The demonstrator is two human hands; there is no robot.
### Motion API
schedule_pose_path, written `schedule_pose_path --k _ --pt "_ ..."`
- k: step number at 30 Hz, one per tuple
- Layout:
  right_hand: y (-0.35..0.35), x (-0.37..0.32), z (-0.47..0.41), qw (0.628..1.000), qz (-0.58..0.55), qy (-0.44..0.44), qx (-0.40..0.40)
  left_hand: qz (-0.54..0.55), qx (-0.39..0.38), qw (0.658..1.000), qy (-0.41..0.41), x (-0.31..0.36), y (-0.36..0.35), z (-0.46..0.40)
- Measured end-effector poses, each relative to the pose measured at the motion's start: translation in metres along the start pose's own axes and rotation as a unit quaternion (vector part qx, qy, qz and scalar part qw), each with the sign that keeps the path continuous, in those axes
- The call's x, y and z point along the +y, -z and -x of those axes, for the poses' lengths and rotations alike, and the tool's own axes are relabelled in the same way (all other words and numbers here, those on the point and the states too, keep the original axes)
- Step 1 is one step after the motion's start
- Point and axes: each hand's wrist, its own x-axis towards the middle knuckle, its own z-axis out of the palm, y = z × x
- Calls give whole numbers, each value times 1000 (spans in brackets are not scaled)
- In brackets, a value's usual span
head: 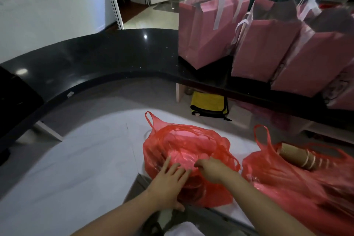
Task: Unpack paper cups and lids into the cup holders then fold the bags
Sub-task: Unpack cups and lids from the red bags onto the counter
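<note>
**Entry: two red bags on the lower counter, hands at the nearer one**

Head view.

Item 1. Left bag: thin red plastic, lying slumped on the white counter, mouth loosely open upward, one handle loop sticking up at its far corner. Contents show only as dark shapes through the film; cups or lids, cannot tell.

Item 2. Left hand: flat, fingers straight and spread, pressing the bag's near side down. It holds nothing.

Item 3. Right hand: fingers curled at the bag's mouth, apparently pinching the film. The grip itself is blurred.

Item 4. Right bag: same red plastic, just beside the first, well apart from both hands. A stack of brown cups lies on its side in the open mouth, half out.

Item 5. Pink bags: several upright on the black upper counter. No cup holders are in view.

Risks, as judged:
- The film is flimsy; a sharp pull by the right hand may tear it or stretch the handle.
- The bag sits at the counter's near edge; lifting the mouth without the left hand's pressure may tip the contents off toward the person.
- The cups lie loose on their side; a nudge to their bag may roll them out and split the stack.
- Slippery plastic may slide under the flat left hand.
</note>
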Motion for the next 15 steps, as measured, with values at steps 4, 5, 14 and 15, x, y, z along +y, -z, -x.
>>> schedule_pose_path --k 4,5,14,15 --pt "-11 -3 0 1000 11 -13 16 14 2 1000 10 10 -21 8" --pt "-14 -3 0 999 12 -16 29 18 10 1000 10 13 -26 7" --pt "-26 -5 -4 993 21 -99 53 13 53 998 -11 8 -43 -10" --pt "-27 -4 -5 993 13 -112 46 6 75 997 -14 5 -44 -14"
